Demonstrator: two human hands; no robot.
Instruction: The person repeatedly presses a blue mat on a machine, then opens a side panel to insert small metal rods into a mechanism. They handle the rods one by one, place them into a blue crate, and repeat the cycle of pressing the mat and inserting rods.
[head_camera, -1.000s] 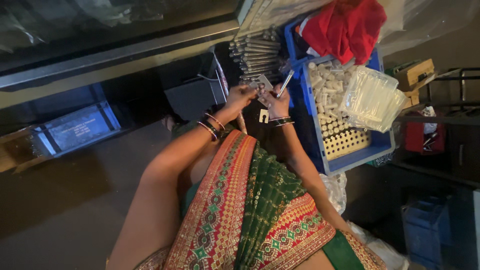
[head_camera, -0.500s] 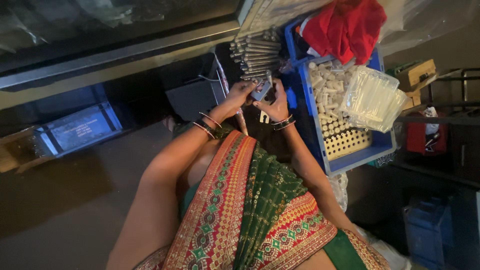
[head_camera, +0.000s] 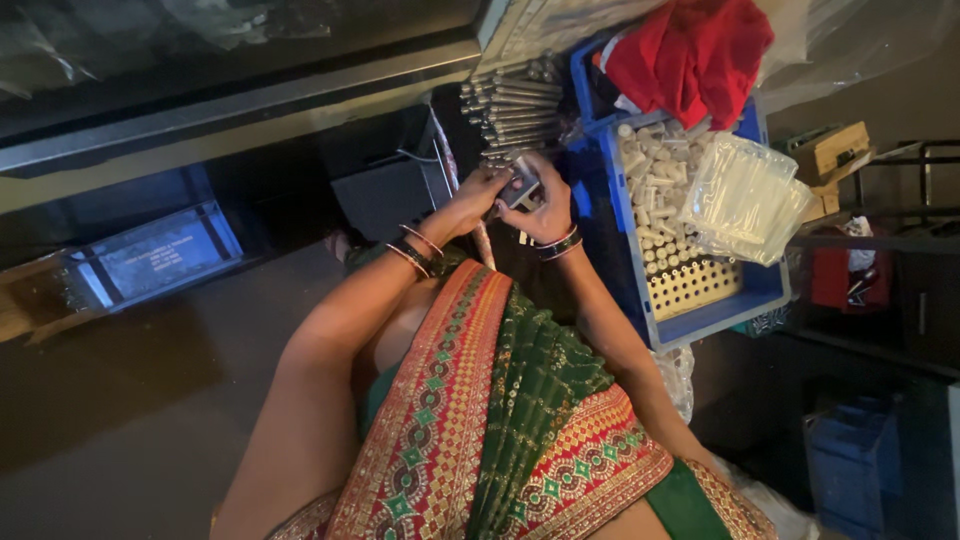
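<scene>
My left hand (head_camera: 478, 190) and my right hand (head_camera: 548, 208) meet in front of me, both closed around a small grey metal part (head_camera: 520, 188). Bangles ring both wrists. Just beyond the fingers lies a stack of long metal rods (head_camera: 515, 105). A blue crate (head_camera: 715, 318) to the right of my right hand holds several white plastic pieces (head_camera: 660, 190). How the part sits between the fingers is partly hidden by them.
A clear plastic bag (head_camera: 745, 195) and a red cloth (head_camera: 695, 50) lie on the crate. A dark box (head_camera: 385, 195) stands left of my hands, and a bluish tray (head_camera: 160, 255) sits further left. Shelving with small boxes (head_camera: 830, 150) is at the right.
One second ago my right hand held a thin pale stick pointing up toward the crate; it is no longer visible. Both hands have closed together on the small grey part.
</scene>
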